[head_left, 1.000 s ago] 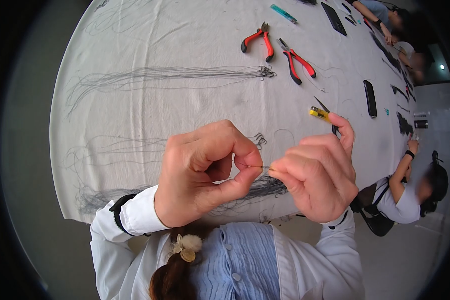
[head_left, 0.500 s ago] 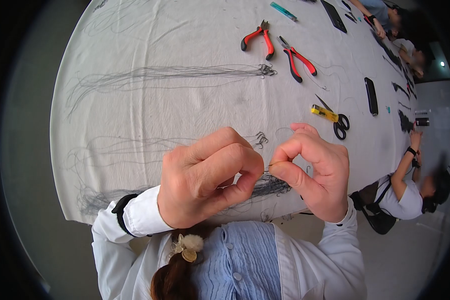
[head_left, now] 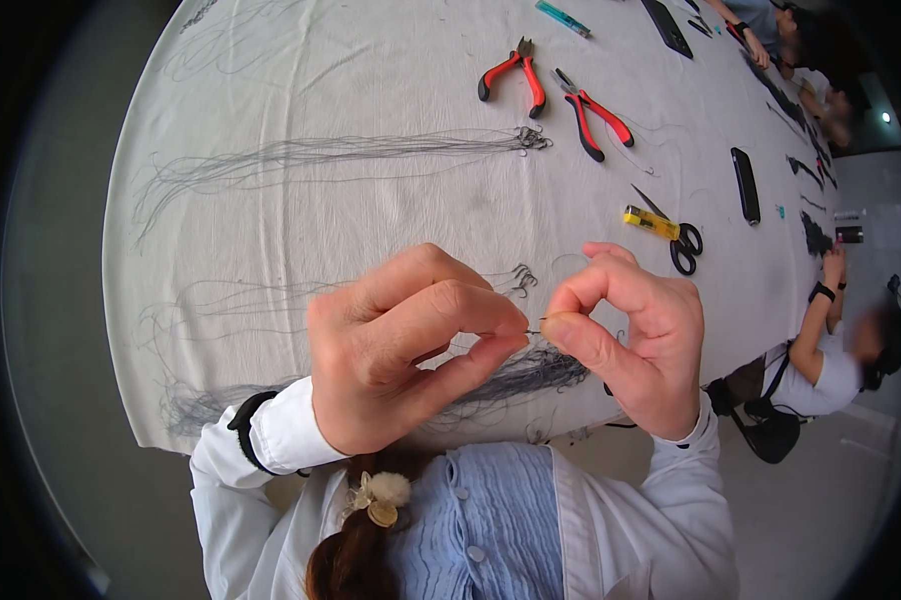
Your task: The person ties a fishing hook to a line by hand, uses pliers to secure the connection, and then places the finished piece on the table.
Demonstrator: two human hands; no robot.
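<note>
Above the near edge of the cloth, my left hand and my right hand almost meet, each closed in a thumb-and-finger pinch. A thin dark piece, which looks like the shank of a fishing hook, bridges the small gap. Its bend seems hidden in my right fingertips, and my left fingertips pinch the end where fishing line would run; the line itself is too fine to follow. Beneath the hands lies a dense bundle of snelled hooks. Just beyond, a few hooks with trailing lines rest on the cloth.
Farther out lie a bundle of hooked lines, red-handled cutters, red-handled pliers, a yellow lighter against black scissors, a black phone and a teal tool. Other people sit along the table's right side.
My hands have drawn slightly apart, so more of the dark shank shows between them. The left fingers have straightened a little while staying pinched.
</note>
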